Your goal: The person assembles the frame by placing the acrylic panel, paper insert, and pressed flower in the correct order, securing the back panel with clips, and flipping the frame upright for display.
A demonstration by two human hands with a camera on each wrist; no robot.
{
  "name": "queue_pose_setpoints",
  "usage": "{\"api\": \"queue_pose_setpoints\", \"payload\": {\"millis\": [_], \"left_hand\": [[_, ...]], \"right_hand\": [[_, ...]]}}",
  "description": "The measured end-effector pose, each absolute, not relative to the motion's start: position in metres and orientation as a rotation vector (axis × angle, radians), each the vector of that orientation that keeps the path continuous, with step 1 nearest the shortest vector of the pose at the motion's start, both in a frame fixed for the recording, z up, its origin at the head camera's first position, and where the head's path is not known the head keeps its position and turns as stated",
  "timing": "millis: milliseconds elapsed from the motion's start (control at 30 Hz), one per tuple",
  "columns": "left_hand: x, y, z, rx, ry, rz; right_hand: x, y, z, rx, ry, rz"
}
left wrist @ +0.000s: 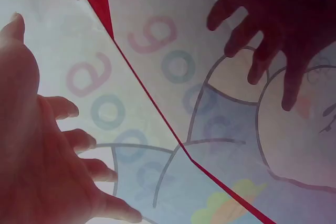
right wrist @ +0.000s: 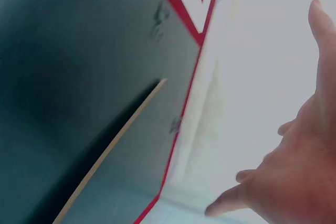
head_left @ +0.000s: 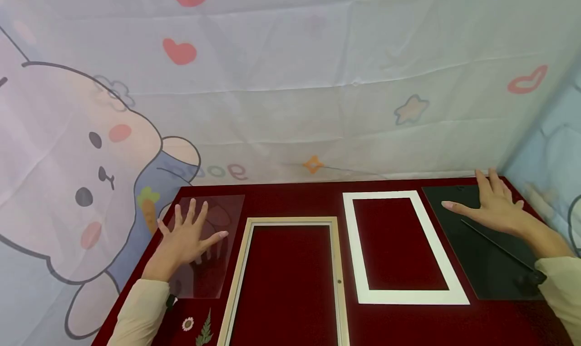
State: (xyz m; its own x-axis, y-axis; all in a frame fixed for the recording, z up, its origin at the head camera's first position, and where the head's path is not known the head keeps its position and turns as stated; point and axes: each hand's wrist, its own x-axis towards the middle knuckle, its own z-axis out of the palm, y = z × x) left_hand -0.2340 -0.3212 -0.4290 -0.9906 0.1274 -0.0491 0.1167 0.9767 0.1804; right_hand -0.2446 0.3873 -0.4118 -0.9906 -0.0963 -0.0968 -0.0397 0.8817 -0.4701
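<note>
My left hand [head_left: 181, 240] is spread, palm down, over a clear sheet [head_left: 232, 210] on the left of the dark red table. A dark reflection of the fingers [left wrist: 262, 35] appears in the left wrist view. On the far right, my right hand [head_left: 497, 205] spreads its fingers above a dark backing board [head_left: 476, 270] with a thin stand leg [right wrist: 110, 148]. Neither hand holds anything; whether they touch these sheets I cannot tell. Between them lie a pale wooden picture frame [head_left: 292, 220] and a white mat [head_left: 408, 297] with a rectangular opening.
A small pressed white flower [head_left: 188, 324] and a green fern leaf [head_left: 206, 332] lie near the left sleeve. A printed cloth [head_left: 281, 109] with hearts and a cartoon animal hangs behind the table's far edge and along its sides.
</note>
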Motion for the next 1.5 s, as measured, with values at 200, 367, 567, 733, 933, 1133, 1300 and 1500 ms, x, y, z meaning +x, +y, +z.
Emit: {"api": "queue_pose_setpoints", "payload": {"millis": [200,367,567,733,933,1133,1300,1500], "left_hand": [[-0.227,-0.331,-0.424,0.139,3.038,0.357],[-0.224,-0.343,-0.424,0.133,3.013,0.435],[-0.222,-0.357,-0.418,0.087,3.001,0.591],[-0.214,-0.371,-0.413,0.014,3.007,0.734],[-0.202,-0.386,-0.415,-0.026,2.999,0.838],[-0.197,-0.393,-0.414,-0.015,2.974,0.826],[-0.198,-0.403,-0.41,-0.001,2.945,0.812],[-0.2,-0.418,-0.413,-0.014,2.925,0.758]], "right_hand": [[-0.251,0.36,-0.398,-0.235,2.892,-0.799],[-0.254,0.329,-0.386,-0.321,2.889,-0.779],[-0.259,0.297,-0.376,-0.374,2.918,-0.771],[-0.263,0.266,-0.367,-0.443,2.901,-0.827],[-0.273,0.224,-0.356,-0.552,2.826,-0.911],[-0.283,0.19,-0.349,-0.615,2.724,-1.067],[-0.296,0.158,-0.346,-0.647,2.66,-1.182],[-0.311,0.117,-0.353,-0.67,2.519,-1.337]]}}
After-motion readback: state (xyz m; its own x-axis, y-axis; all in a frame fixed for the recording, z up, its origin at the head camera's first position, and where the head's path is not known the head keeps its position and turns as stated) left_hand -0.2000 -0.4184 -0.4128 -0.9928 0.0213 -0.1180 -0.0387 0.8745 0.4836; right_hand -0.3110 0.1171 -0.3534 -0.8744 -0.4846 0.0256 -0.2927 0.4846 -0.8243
